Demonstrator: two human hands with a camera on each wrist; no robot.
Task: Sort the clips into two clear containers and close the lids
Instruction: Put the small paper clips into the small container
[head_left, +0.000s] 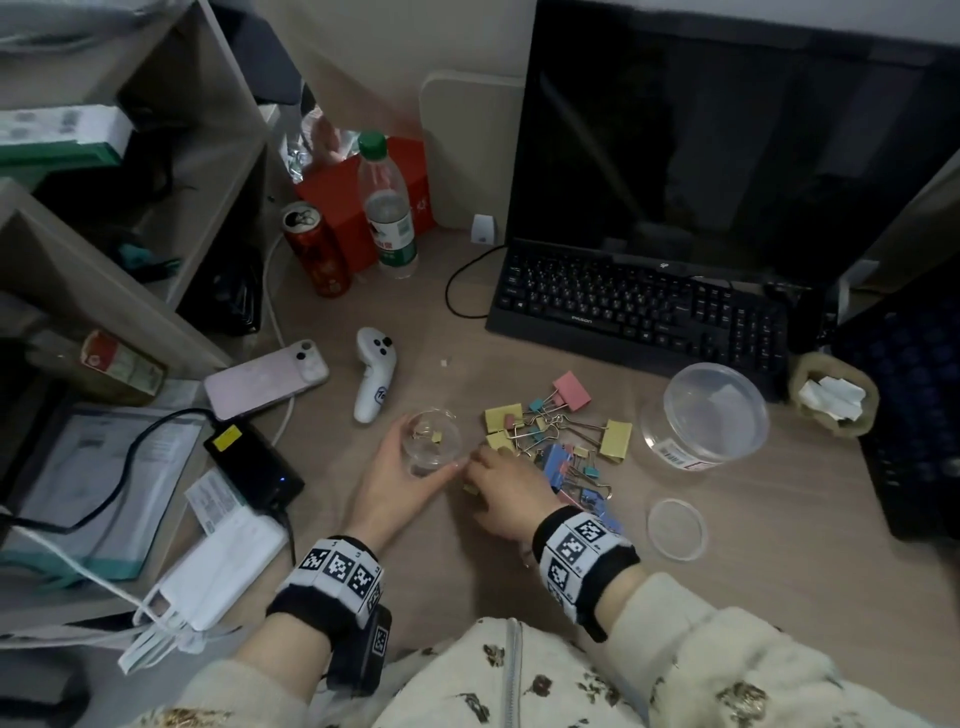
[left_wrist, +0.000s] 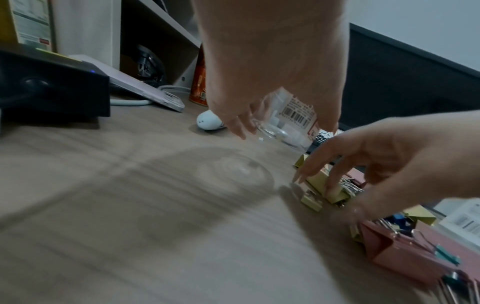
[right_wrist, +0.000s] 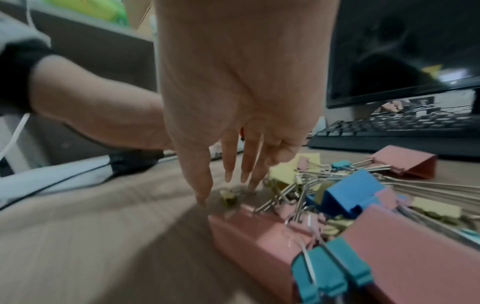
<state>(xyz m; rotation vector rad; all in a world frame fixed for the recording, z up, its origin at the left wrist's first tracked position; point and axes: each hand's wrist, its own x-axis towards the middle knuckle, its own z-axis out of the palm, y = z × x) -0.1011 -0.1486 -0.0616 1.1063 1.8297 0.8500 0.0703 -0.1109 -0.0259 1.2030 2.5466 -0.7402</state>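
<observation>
While left hand grips small container, right hand reaches pile edge.

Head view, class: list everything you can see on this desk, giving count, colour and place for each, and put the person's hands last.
Binder clips: a heap, yellow, pink, blue, teal; desk centre.
Small clear container: one, a few clips inside; left of heap.
Large clear container: one, empty; right of heap.
Clear lid: one; below large container.
Keyboard: one, black; below monitor.
Controller: one, white.
Phone: one, pink.
Can: one, red.
Bottle: one, green cap.
Left hand: holds small container.
Right hand: fingers down at heap's edge.
</observation>
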